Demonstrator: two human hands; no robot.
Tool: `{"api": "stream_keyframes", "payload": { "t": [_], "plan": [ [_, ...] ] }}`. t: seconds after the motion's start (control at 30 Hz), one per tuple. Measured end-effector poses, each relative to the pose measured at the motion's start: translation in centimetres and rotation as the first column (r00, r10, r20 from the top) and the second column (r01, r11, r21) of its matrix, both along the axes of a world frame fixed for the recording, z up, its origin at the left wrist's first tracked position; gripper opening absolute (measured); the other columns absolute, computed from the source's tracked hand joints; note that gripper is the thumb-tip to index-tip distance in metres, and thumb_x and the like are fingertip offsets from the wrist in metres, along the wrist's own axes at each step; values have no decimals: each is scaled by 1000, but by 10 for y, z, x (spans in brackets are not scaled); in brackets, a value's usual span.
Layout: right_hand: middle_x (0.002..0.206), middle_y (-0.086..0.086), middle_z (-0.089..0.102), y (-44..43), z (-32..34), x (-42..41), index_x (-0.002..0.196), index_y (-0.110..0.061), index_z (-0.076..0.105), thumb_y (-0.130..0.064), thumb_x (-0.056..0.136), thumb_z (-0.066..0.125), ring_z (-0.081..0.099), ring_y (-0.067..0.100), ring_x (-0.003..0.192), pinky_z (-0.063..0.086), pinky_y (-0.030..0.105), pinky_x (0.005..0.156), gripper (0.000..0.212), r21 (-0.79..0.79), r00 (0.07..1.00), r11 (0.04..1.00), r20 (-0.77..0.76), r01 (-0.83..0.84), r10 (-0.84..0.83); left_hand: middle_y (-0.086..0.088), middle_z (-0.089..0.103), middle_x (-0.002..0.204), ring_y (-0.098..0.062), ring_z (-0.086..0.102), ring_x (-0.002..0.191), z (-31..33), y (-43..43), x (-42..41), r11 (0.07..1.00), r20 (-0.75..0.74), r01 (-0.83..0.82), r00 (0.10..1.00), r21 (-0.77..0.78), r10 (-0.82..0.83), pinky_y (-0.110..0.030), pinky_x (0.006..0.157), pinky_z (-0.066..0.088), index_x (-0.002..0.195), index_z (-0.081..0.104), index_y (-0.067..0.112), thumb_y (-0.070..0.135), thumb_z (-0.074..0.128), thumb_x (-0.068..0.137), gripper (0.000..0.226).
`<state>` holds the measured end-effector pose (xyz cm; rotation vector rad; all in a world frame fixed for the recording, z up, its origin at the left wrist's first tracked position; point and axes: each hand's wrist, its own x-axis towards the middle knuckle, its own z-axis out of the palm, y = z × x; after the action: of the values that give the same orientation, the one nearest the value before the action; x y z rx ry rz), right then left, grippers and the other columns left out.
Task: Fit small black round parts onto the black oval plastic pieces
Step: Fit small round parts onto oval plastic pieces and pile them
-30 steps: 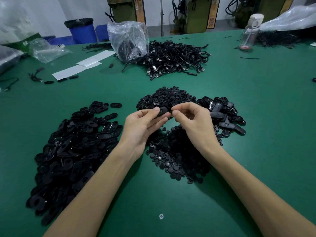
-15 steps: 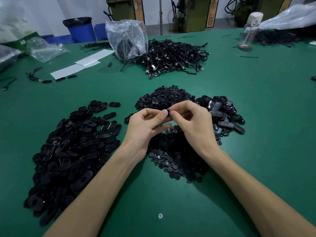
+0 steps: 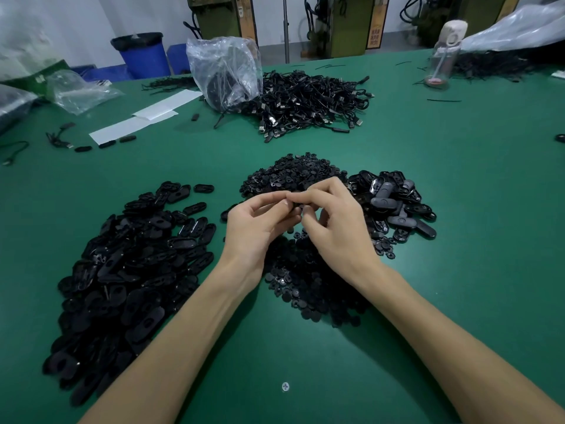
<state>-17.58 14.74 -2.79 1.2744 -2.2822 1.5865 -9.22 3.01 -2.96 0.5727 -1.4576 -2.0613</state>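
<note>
Fitting apparently in progress: above the round-parts pile (image 3: pixel 308 289), left hand (image 3: pixel 256 231) and right hand (image 3: pixel 336 231) pinch one black piece (image 3: pixel 296 205); next, seat it squarely.

Two bare hands meeting fingertip to fingertip

The left forearm (image 3: pixel 183 325) enters from 7 o'clock and the right forearm (image 3: pixel 428 325) from 5 o'clock, both angling toward 12. The left hand (image 3: pixel 260 223) sits at 9 o'clock of the right hand (image 3: pixel 336 231), thumb uppermost and fingers curled. The right hand shows its back, fingers bent. Their tips together pinch a small black piece (image 3: pixel 298 206), mostly hidden.
</note>
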Motion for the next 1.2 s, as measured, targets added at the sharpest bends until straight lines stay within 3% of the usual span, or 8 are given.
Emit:
{"api": "stream_keyframes", "payload": {
  "t": [0.13, 0.23, 0.4, 0.73, 1.0, 1.1, 1.2],
  "plan": [
    [103, 0, 60, 1, 3, -5, 121, -20, 72, -13, 99, 62, 61, 6, 92, 43, 13, 76, 25, -67, 993, 995, 100, 70, -63, -17, 79, 101, -27, 78, 93, 3, 1, -1, 998, -4, -2, 1000, -66, 2, -28, 83, 61, 110, 75, 2, 1, 73, 93, 16],
    [92, -6, 73, 3, 4, -11, 105, -18, 76, -22, 100, 65, 68, 8, 85, 53, 24, 77, 13, -59, 975, 996, 216, 68, -53, -15, 79, 100, -26, 77, 91, 4, 2, 0, 991, 7, 36, 999, -125, -35, -28, 84, 61, 108, 75, 4, 1, 74, 93, 15],
    [74, -10, 75, 4, 4, -12, 90, -18, 77, -19, 95, 71, 70, 4, 71, 53, 19, 69, 9, -94, 956, 994, 294, 48, -18, -10, 79, 91, -23, 77, 82, 6, 3, 1, 976, 41, 48, 998, -215, -40, -26, 79, 61, 107, 74, 2, -1, 73, 93, 15],
    [75, -9, 70, 1, 0, -2, 83, -17, 72, -13, 89, 76, 63, 6, 69, 46, 13, 63, 8, -77, 986, 995, 155, 65, -52, -10, 80, 85, -23, 79, 78, 8, 5, -1, 969, 110, 2, 994, -246, 26, -21, 72, 60, 96, 75, 6, -11, 64, 87, 22],
    [75, -9, 69, 4, 2, -4, 85, -18, 72, -13, 90, 75, 61, 3, 67, 45, 12, 62, 7, -105, 987, 992, 153, 74, -57, -12, 80, 91, -25, 79, 83, 10, -1, 2, 968, 62, 72, 996, -242, -59, -23, 75, 60, 102, 77, 5, -10, 67, 91, 21],
    [77, -7, 71, 5, 4, -6, 87, -18, 73, -17, 91, 74, 63, 6, 70, 50, 19, 66, 5, -134, 974, 986, 216, 99, -69, -16, 79, 101, -29, 78, 93, 11, -4, 4, 976, 24, 127, 992, -177, -124, -27, 82, 61, 109, 77, 3, -4, 75, 89, 21],
    [77, -7, 71, 5, 5, -6, 88, -16, 72, -15, 92, 73, 60, 3, 68, 46, 15, 65, 5, -140, 977, 987, 209, 82, -52, -17, 79, 100, -29, 78, 92, 12, -6, 5, 978, 16, 132, 991, -159, -131, -28, 81, 62, 108, 78, 3, -3, 77, 88, 21]
  ]
}}
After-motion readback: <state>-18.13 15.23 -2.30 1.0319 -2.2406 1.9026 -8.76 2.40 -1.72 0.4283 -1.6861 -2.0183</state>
